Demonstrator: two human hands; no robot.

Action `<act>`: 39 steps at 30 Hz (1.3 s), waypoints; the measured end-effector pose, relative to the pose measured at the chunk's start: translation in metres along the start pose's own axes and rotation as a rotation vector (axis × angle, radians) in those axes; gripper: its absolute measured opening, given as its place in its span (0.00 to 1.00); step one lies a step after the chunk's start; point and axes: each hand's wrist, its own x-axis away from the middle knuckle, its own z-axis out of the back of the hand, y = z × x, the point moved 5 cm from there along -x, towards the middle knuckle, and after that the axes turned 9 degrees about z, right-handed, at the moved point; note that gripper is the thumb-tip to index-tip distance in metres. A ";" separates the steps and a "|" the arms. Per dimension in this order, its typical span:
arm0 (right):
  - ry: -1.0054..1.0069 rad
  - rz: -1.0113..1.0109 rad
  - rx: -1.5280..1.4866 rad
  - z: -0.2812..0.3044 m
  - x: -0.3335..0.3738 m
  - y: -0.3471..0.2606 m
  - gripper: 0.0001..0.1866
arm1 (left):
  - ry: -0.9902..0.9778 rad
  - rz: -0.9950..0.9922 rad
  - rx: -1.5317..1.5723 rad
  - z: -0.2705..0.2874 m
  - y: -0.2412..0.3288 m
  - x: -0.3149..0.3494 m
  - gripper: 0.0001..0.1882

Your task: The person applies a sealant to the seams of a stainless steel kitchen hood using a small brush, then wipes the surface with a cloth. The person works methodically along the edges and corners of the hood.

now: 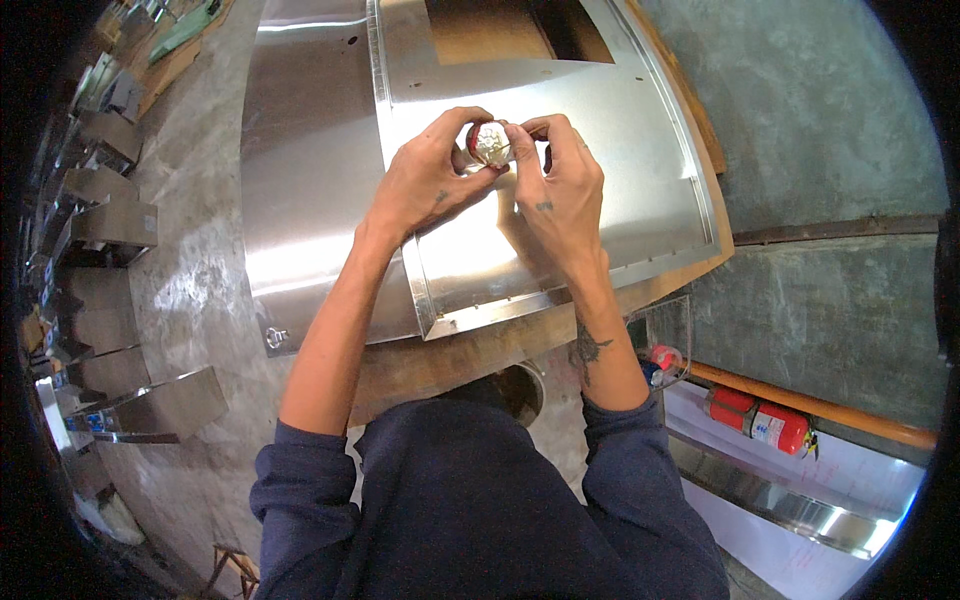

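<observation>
Above a shiny sheet-metal panel (pixel 600 170), both my hands hold a small round container (pixel 491 146) with a crinkled silver top and red around its side. My left hand (pixel 428 175) curls round its left side, thumb and fingers closed on it. From the right, my right hand (pixel 565 185) pinches at its rim with thumb and forefinger. Whether a small piece is caught in that pinch, I cannot make out. Most of the container's body is hidden below its top and behind my fingers.
The panel has a raised lip and a rectangular cutout at the far end, and lies on a wooden table (pixel 390 385). Bent metal pieces (pixel 175 405) stand on the floor at left. A red fire extinguisher (pixel 760 420) lies at right, beside an orange bar (pixel 850 412).
</observation>
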 end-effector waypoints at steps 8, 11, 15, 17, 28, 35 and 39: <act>0.262 -0.228 -0.195 0.047 0.003 0.015 0.12 | -0.014 0.046 -0.030 -0.005 0.007 -0.001 0.29; 0.321 -0.253 -0.219 0.086 0.010 0.030 0.13 | -0.032 0.108 -0.015 -0.001 0.000 0.003 0.29; 0.348 -0.315 -0.074 0.156 0.049 0.082 0.13 | 0.015 0.016 -0.015 -0.008 -0.006 0.001 0.28; 0.329 -0.353 0.023 0.182 0.068 0.105 0.14 | 0.034 -0.010 -0.006 -0.010 -0.001 -0.002 0.28; 0.185 -0.567 0.069 0.198 0.112 0.138 0.15 | 0.082 -0.075 -0.008 -0.010 -0.016 -0.002 0.31; 0.173 -0.570 0.070 0.198 0.116 0.141 0.14 | 0.087 -0.106 -0.009 -0.011 -0.017 -0.003 0.31; 0.178 -0.547 0.122 0.197 0.116 0.141 0.17 | 0.013 0.039 0.013 -0.010 -0.026 -0.004 0.33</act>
